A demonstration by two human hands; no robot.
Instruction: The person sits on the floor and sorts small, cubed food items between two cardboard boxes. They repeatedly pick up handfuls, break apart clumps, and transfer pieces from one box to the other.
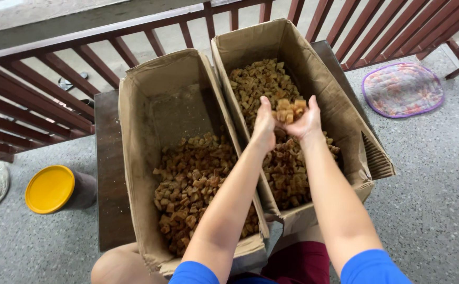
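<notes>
Two cardboard boxes (161, 100) of brown chunks on a dark table (108, 173), left hand (264, 125) and right hand (307, 120) cupped together holding chunks (289, 110), speckled balcony floor (434, 173).

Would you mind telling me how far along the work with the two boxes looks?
Done: the left box already holds a heap of brown pieces in its near half. In hand: the left hand and right hand cup a scoop of pieces above the right box. Left: the right box remains well filled along its length.
</notes>
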